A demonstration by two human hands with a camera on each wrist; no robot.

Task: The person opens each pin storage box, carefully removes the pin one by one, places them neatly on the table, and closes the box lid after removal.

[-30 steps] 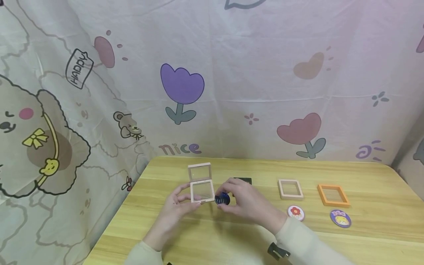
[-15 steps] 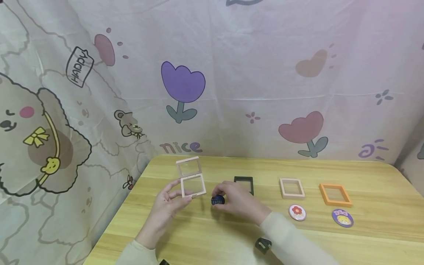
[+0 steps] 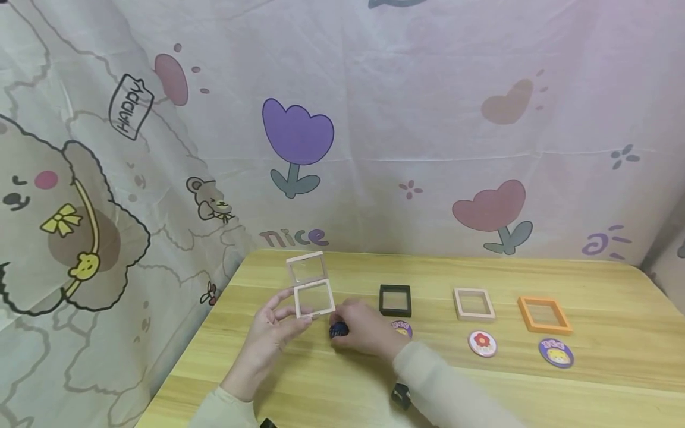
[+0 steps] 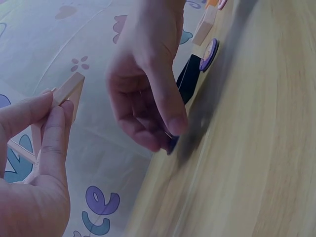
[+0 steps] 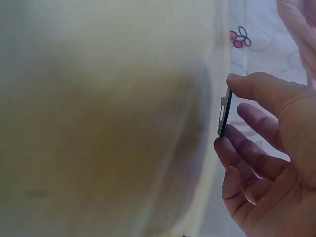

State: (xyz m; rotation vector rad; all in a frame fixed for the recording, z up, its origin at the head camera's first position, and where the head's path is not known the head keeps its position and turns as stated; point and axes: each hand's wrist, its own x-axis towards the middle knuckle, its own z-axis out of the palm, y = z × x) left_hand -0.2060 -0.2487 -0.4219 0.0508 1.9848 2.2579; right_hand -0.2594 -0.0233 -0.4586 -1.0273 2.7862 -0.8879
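My left hand (image 3: 264, 345) holds a pale pink, hinged display frame (image 3: 310, 284) unfolded, its two clear-film halves standing at an angle. In the left wrist view the thumb and fingers pinch the frame's corner (image 4: 69, 90). My right hand (image 3: 369, 330) pinches a dark blue round badge (image 3: 338, 330) by its edges, low over the table and just right of the frame. Seen from the right wrist, the badge (image 5: 225, 114) is edge-on between thumb and fingertips, with a metal pin on its back.
On the wooden table (image 3: 481, 386), a black frame (image 3: 395, 314), a pink frame (image 3: 474, 318) and an orange frame (image 3: 546, 327) lie in a row. Before them lie a purple badge (image 3: 402, 328), a flower badge (image 3: 482, 343) and a bear badge (image 3: 556, 352). A printed cloth (image 3: 374, 119) hangs behind.
My right hand has moved left and slightly down with the badge, uncovering the black frame and a purple badge. The left hand shifted left with the pink frame, then stayed nearly still.
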